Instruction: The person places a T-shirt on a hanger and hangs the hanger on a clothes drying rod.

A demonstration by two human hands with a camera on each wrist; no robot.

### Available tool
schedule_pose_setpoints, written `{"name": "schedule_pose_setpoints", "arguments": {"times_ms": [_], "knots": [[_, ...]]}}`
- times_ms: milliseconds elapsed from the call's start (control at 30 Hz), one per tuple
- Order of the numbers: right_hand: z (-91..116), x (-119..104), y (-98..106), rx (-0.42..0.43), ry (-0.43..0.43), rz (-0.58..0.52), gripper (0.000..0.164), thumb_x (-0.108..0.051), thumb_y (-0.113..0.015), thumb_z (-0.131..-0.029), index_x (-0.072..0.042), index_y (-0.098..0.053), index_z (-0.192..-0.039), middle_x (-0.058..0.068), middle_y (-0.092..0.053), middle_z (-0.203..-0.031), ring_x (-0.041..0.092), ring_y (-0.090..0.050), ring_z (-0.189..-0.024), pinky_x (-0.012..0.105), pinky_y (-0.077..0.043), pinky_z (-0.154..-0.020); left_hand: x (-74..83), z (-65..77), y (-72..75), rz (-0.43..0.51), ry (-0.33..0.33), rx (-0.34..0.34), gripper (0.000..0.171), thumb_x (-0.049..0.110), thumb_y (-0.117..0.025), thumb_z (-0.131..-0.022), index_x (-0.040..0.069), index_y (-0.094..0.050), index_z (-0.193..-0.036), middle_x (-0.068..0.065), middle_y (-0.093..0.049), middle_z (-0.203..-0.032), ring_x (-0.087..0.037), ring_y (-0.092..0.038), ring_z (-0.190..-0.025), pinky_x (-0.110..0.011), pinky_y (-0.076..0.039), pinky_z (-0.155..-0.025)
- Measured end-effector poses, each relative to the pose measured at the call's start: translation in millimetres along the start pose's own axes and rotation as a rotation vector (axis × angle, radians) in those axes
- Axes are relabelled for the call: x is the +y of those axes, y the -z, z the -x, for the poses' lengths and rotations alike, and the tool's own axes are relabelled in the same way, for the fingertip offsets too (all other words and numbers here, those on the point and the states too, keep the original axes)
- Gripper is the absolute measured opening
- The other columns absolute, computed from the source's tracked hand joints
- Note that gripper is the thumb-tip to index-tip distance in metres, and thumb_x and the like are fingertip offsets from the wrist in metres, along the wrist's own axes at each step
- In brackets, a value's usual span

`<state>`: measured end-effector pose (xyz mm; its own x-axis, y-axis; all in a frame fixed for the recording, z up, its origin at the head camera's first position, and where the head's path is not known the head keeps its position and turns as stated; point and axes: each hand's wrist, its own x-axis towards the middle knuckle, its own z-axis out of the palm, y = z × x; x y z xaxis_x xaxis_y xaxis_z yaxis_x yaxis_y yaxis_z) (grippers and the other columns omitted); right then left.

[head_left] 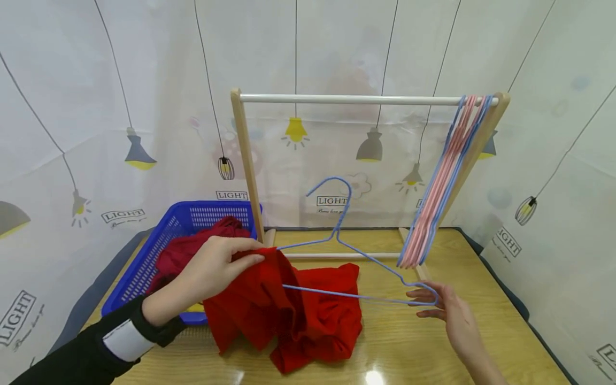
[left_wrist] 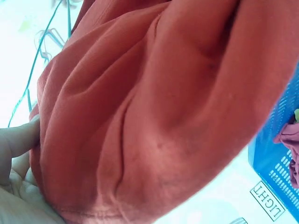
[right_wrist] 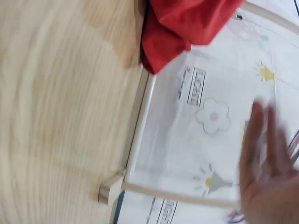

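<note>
My left hand (head_left: 218, 264) pinches the edge of a red garment (head_left: 255, 305) between thumb and fingers. The blue wire hanger (head_left: 337, 293) has its left end covered by this cloth, and its hook rises toward the upper left. At the hanger's right end is my right hand (head_left: 449, 313), its fingers extended; contact with the wire is hard to tell. The right wrist view shows those fingers (right_wrist: 254, 135) blurred and fairly straight. Folds of the garment (left_wrist: 117, 107) fill much of the left wrist view. Its lower part lies on the table.
A rack with a white rail (head_left: 337, 99) and wooden posts stands behind. Several pink and blue hangers (head_left: 445, 187) hang at its right end. To the left, a blue basket (head_left: 144, 256) holds dark red cloth (head_left: 192, 243). Wooden tabletop (head_left: 385, 342) lies below.
</note>
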<state>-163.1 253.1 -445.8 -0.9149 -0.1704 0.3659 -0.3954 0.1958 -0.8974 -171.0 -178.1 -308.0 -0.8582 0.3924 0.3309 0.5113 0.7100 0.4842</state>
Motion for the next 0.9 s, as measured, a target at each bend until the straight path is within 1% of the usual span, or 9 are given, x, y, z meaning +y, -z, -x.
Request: {"name": "schedule_pose_setpoints", "arguments": {"times_ms": [100, 200, 267, 333, 433, 533, 633, 800, 900], "knots": [[0.8, -0.4, -14.7, 0.14, -0.19, 0.116, 0.034, -0.021, -0.034, -0.104, 0.007, -0.051, -0.117, -0.006, -0.069, -0.093, 0.007, -0.065, -0.076, 0.028, -0.053, -0.059, -2.0, 1.8, 3.6, 0.0, 0.028, 0.029, 0.017, 0.018, -0.068, -0.087, 0.019, -0.073, -0.103, 0.007, -0.068, -0.082, -0.006, -0.039, -0.054, -0.021, -0.034, -0.047], [4.0, -4.6, -38.3, 0.155, -0.265, 0.299, 0.013, -0.014, -0.057, -0.094, -0.004, -0.059, -0.103, -0.005, -0.066, -0.083, 0.001, -0.059, -0.067, 0.024, -0.05, -0.056, -3.9, 2.8, 5.3, 0.004, 0.04, 0.039, 0.017, 0.019, -0.068, -0.088, 0.018, -0.073, -0.104, 0.005, -0.07, -0.087, -0.007, -0.043, -0.057, -0.022, -0.036, -0.048], [6.8, -6.8, -57.1, 0.107, -0.187, 0.384, 0.008, -0.01, -0.066, -0.088, -0.01, -0.063, -0.095, -0.005, -0.066, -0.082, 0.0, -0.058, -0.066, 0.022, -0.049, -0.054, -5.1, 3.1, 6.0, 0.005, 0.039, 0.051, 0.017, 0.018, -0.068, -0.088, 0.017, -0.073, -0.104, 0.004, -0.071, -0.089, -0.008, -0.045, -0.058, -0.022, -0.037, -0.049], [9.0, -9.5, -76.9, 0.044, -0.089, 0.392, 0.009, -0.012, -0.071, -0.084, -0.013, -0.065, -0.09, -0.007, -0.065, -0.08, -0.001, -0.057, -0.067, 0.021, -0.048, -0.053, -6.2, 3.3, 6.6, 0.008, 0.042, 0.066, 0.017, 0.017, -0.068, -0.087, 0.017, -0.073, -0.103, 0.003, -0.071, -0.089, -0.008, -0.044, -0.057, -0.022, -0.036, -0.048], [10.7, -12.5, -103.2, -0.075, 0.021, 0.322, 0.015, -0.019, -0.073, -0.083, -0.016, -0.065, -0.095, -0.008, -0.065, -0.085, 0.0, -0.058, -0.07, 0.021, -0.046, -0.051, -7.6, 3.1, 7.0, 0.005, 0.045, 0.089, 0.016, 0.015, -0.068, -0.087, 0.017, -0.073, -0.103, 0.003, -0.07, -0.087, -0.009, -0.044, -0.057, -0.022, -0.036, -0.048], [8.8, -13.8, -123.1, -0.155, 0.071, 0.262, 0.028, -0.026, -0.075, -0.081, -0.015, -0.063, -0.104, -0.005, -0.065, -0.095, 0.006, -0.06, -0.078, 0.021, -0.049, -0.055, -8.4, 2.9, 6.9, 0.013, 0.055, 0.094, 0.016, 0.015, -0.067, -0.088, 0.016, -0.072, -0.103, 0.002, -0.07, -0.088, -0.01, -0.047, -0.06, -0.022, -0.037, -0.049], [4.3, -13.0, -138.4, -0.152, 0.1, 0.299, 0.041, -0.032, -0.078, -0.077, -0.017, -0.061, -0.112, -0.007, -0.062, -0.105, 0.008, -0.059, -0.089, 0.022, -0.05, -0.065, -8.7, 4.3, 6.8, 0.017, 0.075, 0.101, 0.017, 0.015, -0.067, -0.088, 0.014, -0.072, -0.104, 0.0, -0.071, -0.092, -0.011, -0.05, -0.062, -0.022, -0.039, -0.05], [-5.8, -11.3, -162.0, -0.065, 0.261, 0.499, 0.063, -0.039, -0.083, -0.068, -0.021, -0.056, -0.122, -0.005, -0.053, -0.119, 0.013, -0.048, -0.11, 0.034, -0.043, -0.088, -9.9, 7.2, 8.5, 0.011, 0.096, 0.109, 0.019, 0.016, -0.067, -0.088, 0.014, -0.072, -0.106, -0.001, -0.071, -0.094, -0.009, -0.043, -0.055, -0.022, -0.036, -0.048], [-10.6, -15.4, -173.7, -0.076, 0.304, 0.559, 0.068, -0.042, -0.083, -0.068, -0.024, -0.054, -0.127, 0.0, -0.05, -0.127, 0.017, -0.042, -0.115, 0.043, -0.037, -0.09, -10.2, 9.8, 9.8, 0.011, 0.105, 0.102, 0.018, 0.016, -0.067, -0.088, 0.016, -0.072, -0.105, 0.001, -0.068, -0.088, -0.008, -0.036, -0.05, -0.023, -0.033, -0.046]]}}
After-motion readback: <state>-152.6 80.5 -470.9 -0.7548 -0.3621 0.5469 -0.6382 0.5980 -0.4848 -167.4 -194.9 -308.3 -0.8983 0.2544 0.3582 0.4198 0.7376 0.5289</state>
